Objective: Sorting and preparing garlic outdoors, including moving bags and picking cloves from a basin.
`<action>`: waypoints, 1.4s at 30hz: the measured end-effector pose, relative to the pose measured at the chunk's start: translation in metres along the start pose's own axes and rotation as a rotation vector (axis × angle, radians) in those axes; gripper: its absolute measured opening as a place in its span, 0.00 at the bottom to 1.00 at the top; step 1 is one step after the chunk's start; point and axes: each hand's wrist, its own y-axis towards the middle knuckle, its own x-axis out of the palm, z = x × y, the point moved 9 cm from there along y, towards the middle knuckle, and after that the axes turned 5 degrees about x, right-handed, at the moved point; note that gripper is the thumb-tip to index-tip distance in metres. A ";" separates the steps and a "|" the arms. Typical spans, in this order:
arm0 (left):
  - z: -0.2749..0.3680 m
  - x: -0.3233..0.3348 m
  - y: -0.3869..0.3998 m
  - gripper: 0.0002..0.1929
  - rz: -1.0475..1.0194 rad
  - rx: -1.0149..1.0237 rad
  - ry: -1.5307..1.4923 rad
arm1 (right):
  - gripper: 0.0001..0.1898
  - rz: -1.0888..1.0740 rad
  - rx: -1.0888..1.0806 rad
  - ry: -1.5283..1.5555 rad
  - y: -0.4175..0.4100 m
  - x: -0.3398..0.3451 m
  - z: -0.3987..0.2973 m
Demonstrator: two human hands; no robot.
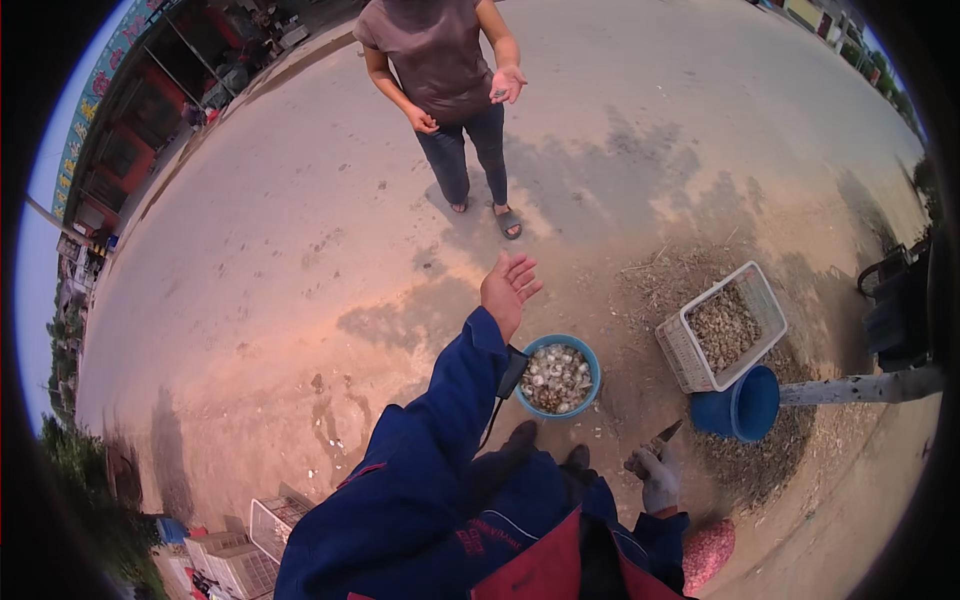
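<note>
My bare left hand [507, 291] reaches out ahead, palm up with the fingers apart, and holds nothing. Below its wrist, a round blue basin [598, 377] on the ground holds garlic bulbs [556, 377]. At my right side, my gloved right hand [660, 476] is closed around a knife or similar bladed tool, whose dark, pointed blade [667, 432] angles up and to the right. Facing me stands a person [431, 56] in a brown top and dark trousers; one of their hands is held out palm up with a small item on it, too small to identify.
Right of the basin, a tilted white plastic crate [673, 349] of small brownish pieces leans by a blue bucket [720, 414] and a pole [855, 389]. Plant debris surrounds them. A red mesh sack [709, 553] lies near my right side. More crates [240, 562] stand at lower left.
</note>
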 end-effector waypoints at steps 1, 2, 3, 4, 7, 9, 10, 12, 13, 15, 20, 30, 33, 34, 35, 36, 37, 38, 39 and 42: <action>0.002 -0.002 0.003 0.27 -0.004 0.012 -0.005 | 0.15 0.024 0.018 0.001 -0.003 0.002 0.004; 0.003 -0.003 0.006 0.28 -0.017 0.023 -0.016 | 0.14 0.031 0.008 0.008 -0.004 0.005 0.005; 0.003 -0.005 0.008 0.28 -0.009 0.008 -0.011 | 0.14 0.023 -0.017 0.017 -0.006 0.009 0.003; 0.004 -0.004 0.010 0.30 -0.028 0.019 -0.013 | 0.14 0.014 -0.030 0.013 -0.008 0.013 0.003; 0.008 -0.003 0.013 0.33 -0.028 0.035 -0.027 | 0.15 0.032 -0.019 -0.020 -0.012 0.019 0.004; 0.009 -0.001 0.011 0.34 -0.008 0.042 -0.039 | 0.15 0.041 -0.020 -0.017 -0.013 0.020 0.003; 0.008 -0.002 0.008 0.32 0.012 0.034 -0.051 | 0.15 0.049 -0.023 -0.017 -0.015 0.020 0.002; 0.004 -0.003 0.003 0.30 0.037 0.013 -0.062 | 0.15 0.052 -0.015 -0.016 -0.016 0.019 0.004; 0.002 -0.004 0.000 0.30 0.050 0.012 -0.077 | 0.14 0.055 -0.018 -0.016 -0.017 0.018 0.005; -0.004 -0.007 -0.001 0.30 0.067 -0.004 -0.089 | 0.10 0.018 0.027 -0.008 -0.018 0.018 0.010; -0.032 -0.022 0.003 0.27 0.015 -0.007 -0.219 | 0.05 0.000 0.042 -0.048 -0.017 0.011 0.018; -0.091 -0.064 -0.025 0.21 -0.006 -0.148 -0.357 | 0.12 -0.021 0.080 -0.008 -0.019 -0.002 0.035; -0.097 -0.056 -0.037 0.17 -0.142 -0.262 -0.404 | 0.13 -0.017 0.085 -0.073 -0.017 -0.001 0.032; -0.097 -0.055 -0.039 0.16 -0.178 -0.259 -0.359 | 0.13 0.001 0.095 -0.080 -0.017 -0.002 0.032; -0.099 -0.050 -0.044 0.14 -0.255 -0.273 -0.342 | 0.13 -0.008 0.092 -0.060 -0.016 -0.002 0.032; -0.101 -0.054 -0.045 0.14 -0.219 -0.291 -0.311 | 0.14 -0.025 0.091 -0.058 -0.015 -0.001 0.032; -0.104 -0.059 -0.044 0.13 -0.159 -0.311 -0.269 | 0.14 -0.011 0.082 -0.053 -0.015 -0.004 0.031; -0.112 -0.063 -0.049 0.12 -0.089 -0.357 -0.216 | 0.14 0.011 0.100 -0.053 -0.015 -0.008 0.033; -0.109 -0.054 -0.061 0.13 -0.217 -0.400 -0.261 | 0.14 0.054 0.107 -0.053 -0.014 -0.014 0.035; -0.122 -0.054 -0.089 0.14 -0.059 -0.482 -0.018 | 0.15 0.015 0.092 -0.093 -0.014 -0.022 0.034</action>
